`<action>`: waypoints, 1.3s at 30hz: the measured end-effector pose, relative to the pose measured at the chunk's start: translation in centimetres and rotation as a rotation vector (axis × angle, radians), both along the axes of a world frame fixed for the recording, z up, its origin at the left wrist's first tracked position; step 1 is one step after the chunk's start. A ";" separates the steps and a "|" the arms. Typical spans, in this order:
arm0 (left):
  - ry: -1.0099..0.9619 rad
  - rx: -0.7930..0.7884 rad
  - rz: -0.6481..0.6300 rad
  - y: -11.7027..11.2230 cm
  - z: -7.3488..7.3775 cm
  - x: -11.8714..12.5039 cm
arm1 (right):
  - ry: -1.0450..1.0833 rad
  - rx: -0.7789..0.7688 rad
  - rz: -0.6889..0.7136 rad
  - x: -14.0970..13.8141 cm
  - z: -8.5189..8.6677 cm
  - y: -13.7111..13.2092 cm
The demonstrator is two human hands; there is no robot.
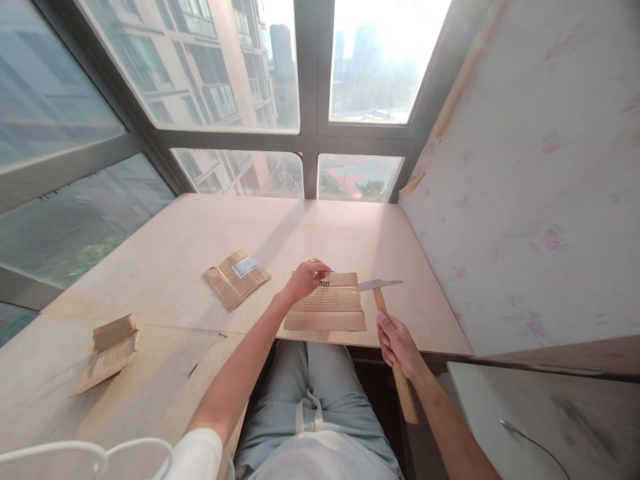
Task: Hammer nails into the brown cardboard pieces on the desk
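Observation:
My right hand (397, 343) grips the wooden handle of a hammer (383, 307). Its long, thin metal head lies level just right of a flat piece of cardboard (325, 321) at the table's front edge. Rows of small dark holes or dots cover the middle of that cardboard, and several dark nails (325, 284) stand in a row near its top. Over the cardboard's upper left, my left hand (306, 279) is closed in a pinch. A thin piece with a bluish end, which looks like a nail, pokes out from its fingertips.
Another folded cardboard piece with a white label (245, 267) lies left on the pale wooden table (350, 233). An opened cardboard piece (107, 357) sits farther left. A loose nail (193, 370) rests nearby. Windows stand behind; a patterned wall (525, 200) bounds the right.

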State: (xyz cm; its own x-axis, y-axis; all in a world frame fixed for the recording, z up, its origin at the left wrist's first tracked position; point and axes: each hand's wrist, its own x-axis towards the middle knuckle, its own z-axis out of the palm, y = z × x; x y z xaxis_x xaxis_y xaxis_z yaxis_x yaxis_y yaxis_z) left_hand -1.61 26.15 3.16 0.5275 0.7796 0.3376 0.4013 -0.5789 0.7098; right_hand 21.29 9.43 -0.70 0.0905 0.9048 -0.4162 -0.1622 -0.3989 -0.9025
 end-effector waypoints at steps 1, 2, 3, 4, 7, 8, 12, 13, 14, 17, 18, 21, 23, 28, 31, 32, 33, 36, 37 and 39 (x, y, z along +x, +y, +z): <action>0.021 -0.009 -0.017 0.2 -0.4 0.2 | 0.001 0.001 0.004 0.0 0.0 0.1; 0.041 -0.017 -0.023 0.5 -0.8 0.4 | 0.003 0.002 0.006 -0.1 0.1 0.2; 0.056 -0.025 -0.020 0.6 -1.2 0.5 | 0.005 0.003 0.010 -0.1 0.1 0.3; 0.063 -0.032 -0.018 0.8 -1.6 0.6 | 0.007 0.003 0.012 -0.1 0.1 0.4; 0.052 -0.027 -0.028 1.1 -2.5 0.9 | 0.009 0.001 0.014 -0.1 0.1 0.5; 0.043 -0.017 -0.038 1.1 -2.7 1.0 | 0.010 -0.001 0.014 -0.1 0.1 0.5; 0.033 0.013 -0.069 1.1 -3.4 1.3 | 0.010 -0.007 0.006 0.0 -0.1 0.6; 0.040 0.013 -0.070 1.1 -3.5 1.3 | 0.009 -0.010 0.005 0.0 -0.1 0.6; 0.049 0.015 -0.068 1.1 -3.6 1.4 | 0.009 -0.011 0.002 0.0 -0.2 0.6; 0.072 0.041 -0.062 1.2 -3.9 1.4 | 0.017 -0.019 -0.003 0.2 -0.5 0.7; 0.078 0.051 -0.059 1.2 -4.0 1.4 | 0.023 -0.022 -0.004 0.2 -0.6 0.7; 0.086 0.053 -0.052 1.1 -4.1 1.4 | 0.029 -0.025 -0.004 0.3 -0.7 0.7; 0.079 0.035 -0.043 1.0 -4.2 1.5 | 0.029 -0.019 -0.003 0.3 -0.7 0.7; 0.031 -0.019 -0.038 0.9 -4.6 1.4 | 0.036 -0.020 -0.003 0.4 -0.8 0.6; 0.008 -0.039 -0.049 1.0 -4.8 1.3 | 0.040 -0.026 -0.003 0.5 -0.8 0.6; 0.007 -0.039 -0.051 1.0 -4.8 1.2 | 0.040 -0.026 -0.003 0.5 -0.9 0.6; 0.010 -0.036 -0.050 0.9 -4.8 1.2 | 0.040 -0.027 -0.004 0.4 -0.9 0.7; 0.027 -0.011 -0.049 0.8 -4.7 1.2 | 0.039 -0.025 -0.004 0.4 -1.0 0.7; 0.035 0.003 -0.048 0.7 -4.7 1.2 | 0.039 -0.025 -0.004 0.4 -1.0 0.7; 0.057 0.030 -0.035 0.6 -4.7 1.3 | 0.037 -0.029 0.000 0.3 -1.0 0.7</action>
State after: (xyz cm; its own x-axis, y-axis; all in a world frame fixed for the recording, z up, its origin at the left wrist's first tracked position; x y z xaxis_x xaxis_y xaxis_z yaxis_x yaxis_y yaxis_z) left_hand -0.31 26.77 -1.51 0.5736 0.7501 0.3290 0.4198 -0.6142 0.6682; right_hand 21.63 10.11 -1.71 0.0747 0.8922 -0.4453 -0.1959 -0.4248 -0.8839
